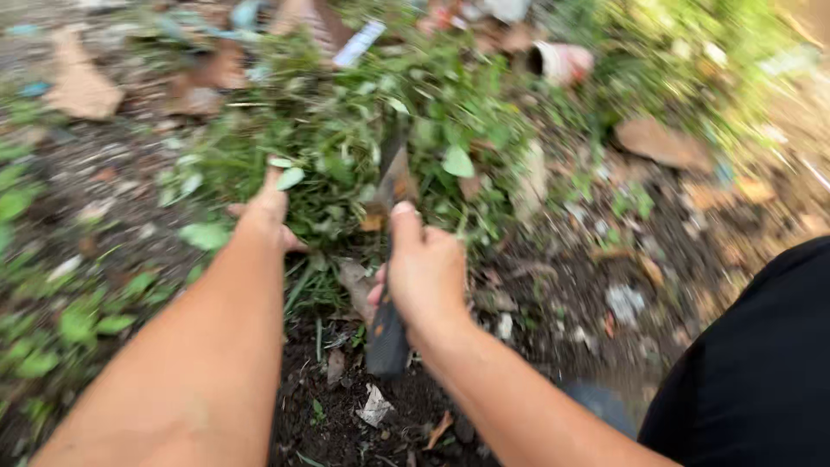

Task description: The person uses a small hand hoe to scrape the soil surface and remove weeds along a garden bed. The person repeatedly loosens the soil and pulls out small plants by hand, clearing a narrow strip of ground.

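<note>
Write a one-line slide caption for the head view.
Left hand grips a clump of green weeds while the right hand holds a dark-handled knife over littered soil.

Both bare arms reach forward, the left hand (270,210) half-open, the right hand (424,270) fisted.

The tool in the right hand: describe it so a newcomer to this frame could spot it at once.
Start at the clump of green weeds in the upper middle. Its near edge meets the right hand, which grips a knife. Its dark handle and rusty blade are the only straight shape among leaves and soil.
</note>
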